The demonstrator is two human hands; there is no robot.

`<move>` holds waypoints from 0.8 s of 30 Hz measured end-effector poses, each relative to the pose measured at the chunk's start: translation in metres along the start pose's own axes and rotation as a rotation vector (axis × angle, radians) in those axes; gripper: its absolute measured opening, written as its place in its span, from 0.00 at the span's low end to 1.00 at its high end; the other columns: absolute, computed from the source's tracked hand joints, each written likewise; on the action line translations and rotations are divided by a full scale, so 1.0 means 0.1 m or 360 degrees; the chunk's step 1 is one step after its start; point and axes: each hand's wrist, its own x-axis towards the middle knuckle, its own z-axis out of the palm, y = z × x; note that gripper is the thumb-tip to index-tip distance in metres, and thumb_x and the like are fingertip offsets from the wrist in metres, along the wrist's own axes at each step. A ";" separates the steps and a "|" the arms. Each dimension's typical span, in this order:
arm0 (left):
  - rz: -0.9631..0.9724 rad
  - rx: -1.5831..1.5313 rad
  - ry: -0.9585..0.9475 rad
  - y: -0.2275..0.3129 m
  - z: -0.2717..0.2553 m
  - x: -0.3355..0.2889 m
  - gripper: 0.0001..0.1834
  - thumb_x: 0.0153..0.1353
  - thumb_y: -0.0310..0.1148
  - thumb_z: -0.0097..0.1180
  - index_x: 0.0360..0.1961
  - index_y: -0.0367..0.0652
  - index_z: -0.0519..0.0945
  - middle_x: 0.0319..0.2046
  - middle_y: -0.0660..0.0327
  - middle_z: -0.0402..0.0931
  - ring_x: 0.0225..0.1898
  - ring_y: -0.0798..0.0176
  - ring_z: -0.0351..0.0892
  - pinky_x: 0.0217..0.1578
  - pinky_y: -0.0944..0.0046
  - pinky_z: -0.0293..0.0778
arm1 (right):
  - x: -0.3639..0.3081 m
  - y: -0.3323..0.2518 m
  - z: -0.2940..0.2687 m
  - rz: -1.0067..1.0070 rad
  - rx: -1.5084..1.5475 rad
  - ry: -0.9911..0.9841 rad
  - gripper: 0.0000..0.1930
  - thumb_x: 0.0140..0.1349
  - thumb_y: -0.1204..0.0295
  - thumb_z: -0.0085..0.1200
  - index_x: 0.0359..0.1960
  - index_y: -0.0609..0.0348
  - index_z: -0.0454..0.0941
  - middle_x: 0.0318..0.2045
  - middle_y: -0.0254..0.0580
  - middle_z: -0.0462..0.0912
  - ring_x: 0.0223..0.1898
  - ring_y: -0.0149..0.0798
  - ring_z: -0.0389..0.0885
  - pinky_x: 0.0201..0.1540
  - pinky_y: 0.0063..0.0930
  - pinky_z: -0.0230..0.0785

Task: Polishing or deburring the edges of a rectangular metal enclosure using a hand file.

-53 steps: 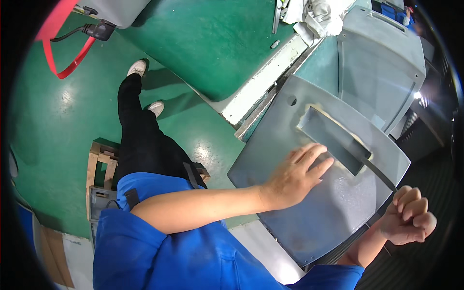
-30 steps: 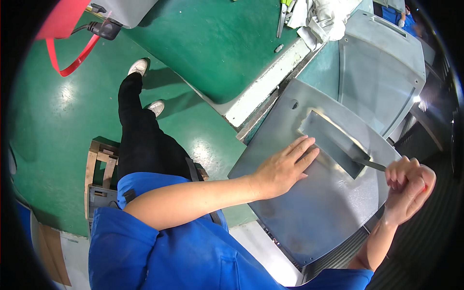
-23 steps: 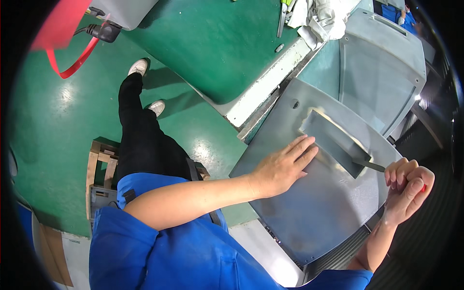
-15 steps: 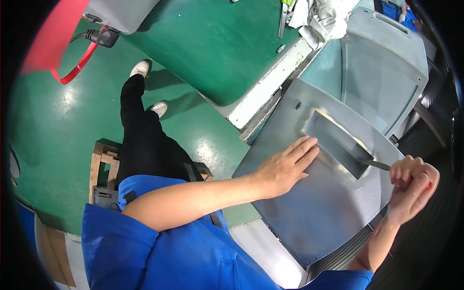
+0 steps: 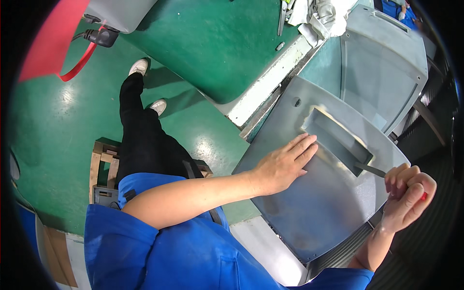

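Note:
A grey curved panel (image 5: 314, 217) lies in front of me on the right, with a long rectangular recess (image 5: 337, 137) sunk into it. Pale, sanded-looking patches run along the recess edges. My left hand (image 5: 284, 165) rests flat on the panel, fingertips by the near-left edge of the recess. In my closed right hand (image 5: 408, 195) is a flat dark file (image 5: 371, 169); a bit of its red handle shows beside my palm. The blade's tip reaches the right end of the recess, against its edge. My fingers hide most of the handle.
A second grey panel (image 5: 377, 72) stands behind the first. The green-topped table (image 5: 217, 53) bears white rags (image 5: 321, 19) and green-handled scissors (image 5: 282, 17). A wooden pallet (image 5: 100, 162) is on the floor at left. Upper left, a red strap (image 5: 79, 67) hangs near a black plug (image 5: 106, 36).
My right hand has shifted slightly left and down, and the file blade now lies lower, at the recess's near right corner. My left hand stays in nearly the same place.

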 end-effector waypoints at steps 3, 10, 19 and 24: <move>0.0052 -0.0027 -0.0007 0.02 -0.01 -0.05 0.30 0.49 0.29 0.54 0.53 0.33 0.59 0.57 0.50 0.51 0.59 0.50 0.51 0.52 0.61 0.63 | 0.03 -0.18 -0.09 -0.0017 0.0131 0.0008 0.16 0.63 0.59 0.37 0.24 0.58 0.55 0.13 0.34 0.56 0.13 0.25 0.54 0.15 0.17 0.50; 0.0032 0.0018 0.0004 -0.04 0.00 -0.01 0.30 0.50 0.30 0.52 0.54 0.34 0.58 0.57 0.51 0.51 0.60 0.50 0.50 0.53 0.61 0.62 | 0.17 -0.08 0.04 -0.0172 0.0083 -0.0205 0.11 0.65 0.66 0.34 0.28 0.60 0.59 0.13 0.33 0.56 0.13 0.24 0.54 0.15 0.15 0.48; 0.0038 -0.0018 -0.0030 -0.07 -0.04 -0.02 0.29 0.50 0.28 0.52 0.54 0.34 0.59 0.57 0.52 0.52 0.60 0.52 0.50 0.54 0.62 0.61 | 0.19 -0.02 0.21 -0.0028 -0.0480 -0.0174 0.09 0.64 0.68 0.36 0.30 0.61 0.60 0.14 0.33 0.61 0.14 0.22 0.56 0.16 0.14 0.47; 0.0013 -0.0104 0.0014 -0.17 -0.05 0.02 0.27 0.50 0.26 0.52 0.52 0.33 0.60 0.56 0.53 0.54 0.59 0.54 0.54 0.53 0.63 0.62 | 0.33 -0.03 0.13 0.0090 -0.0144 -0.0209 0.11 0.64 0.67 0.35 0.31 0.63 0.61 0.14 0.34 0.60 0.15 0.24 0.55 0.17 0.16 0.46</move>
